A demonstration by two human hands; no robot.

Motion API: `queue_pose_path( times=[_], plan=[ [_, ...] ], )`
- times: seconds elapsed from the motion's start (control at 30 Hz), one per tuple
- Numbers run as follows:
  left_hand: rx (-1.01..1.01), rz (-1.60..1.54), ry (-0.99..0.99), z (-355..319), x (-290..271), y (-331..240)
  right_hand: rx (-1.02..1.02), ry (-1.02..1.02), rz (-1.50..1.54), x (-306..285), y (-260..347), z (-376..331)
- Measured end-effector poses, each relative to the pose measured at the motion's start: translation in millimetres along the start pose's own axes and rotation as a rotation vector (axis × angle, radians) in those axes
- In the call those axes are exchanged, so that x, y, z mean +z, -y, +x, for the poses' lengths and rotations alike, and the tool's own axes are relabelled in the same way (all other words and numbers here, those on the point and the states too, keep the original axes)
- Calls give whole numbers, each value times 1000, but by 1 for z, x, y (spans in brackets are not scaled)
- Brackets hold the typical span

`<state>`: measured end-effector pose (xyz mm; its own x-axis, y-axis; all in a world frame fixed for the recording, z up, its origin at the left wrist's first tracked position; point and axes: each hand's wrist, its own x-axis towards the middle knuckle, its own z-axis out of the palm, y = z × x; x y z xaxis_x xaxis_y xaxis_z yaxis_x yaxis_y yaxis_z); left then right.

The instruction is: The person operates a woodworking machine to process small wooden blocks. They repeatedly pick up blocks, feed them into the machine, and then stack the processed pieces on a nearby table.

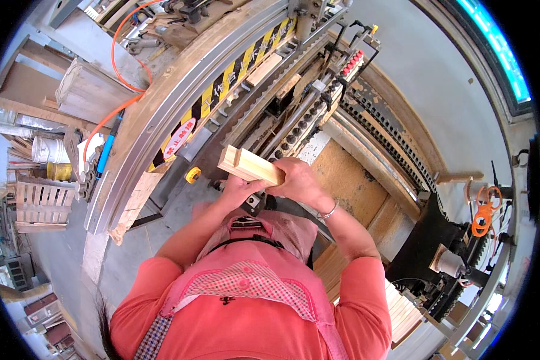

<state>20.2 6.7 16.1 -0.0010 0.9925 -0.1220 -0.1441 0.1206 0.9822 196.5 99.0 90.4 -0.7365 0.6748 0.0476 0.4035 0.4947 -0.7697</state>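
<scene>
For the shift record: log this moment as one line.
left hand: grips wooden block from below | right hand: grips block's near end | block: held above woodworking machine | stacked slats: at right

You stand on a grey concrete floor (72, 240) inside a woodworking shop, facing a long metal drilling machine (294, 114) that runs diagonally away from you. Along its near edge you see a strip of yellow-and-black hazard striping (234, 69) beside a pale wooden rail (162, 102). An orange hose (117, 72) loops over the rail at your upper left, near stacked pale wooden boards (90, 90) and a slatted wooden pallet (39, 204). To your right lies a brown chipboard panel (348, 180), a black toothed rack (390, 138) curving past it, and a black motor unit (438, 258). A plain grey wall (438, 72) rises beyond, with a bright teal-lit window strip (498, 48) at the upper right.
</scene>
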Motion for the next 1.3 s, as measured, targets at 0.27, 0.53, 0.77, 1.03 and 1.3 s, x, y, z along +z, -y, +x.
queue_pose_path(
  times=[0.27,0.53,0.77,1.03,1.3],
  plan=[
    [16,-110,-30,-12,2,-10,-10,32,66,13,1,-1],
    [21,-258,-149,-9,-2,-16,34,52,195,23,8,7],
    [-5,-360,-315,-24,-25,7,181,-168,184,1,-65,31],
    [-15,-254,-368,-23,-17,2,-287,-35,-632,27,-61,87],
    [-127,-241,-365,-29,-27,13,93,435,-498,71,-106,190]
  ],
)
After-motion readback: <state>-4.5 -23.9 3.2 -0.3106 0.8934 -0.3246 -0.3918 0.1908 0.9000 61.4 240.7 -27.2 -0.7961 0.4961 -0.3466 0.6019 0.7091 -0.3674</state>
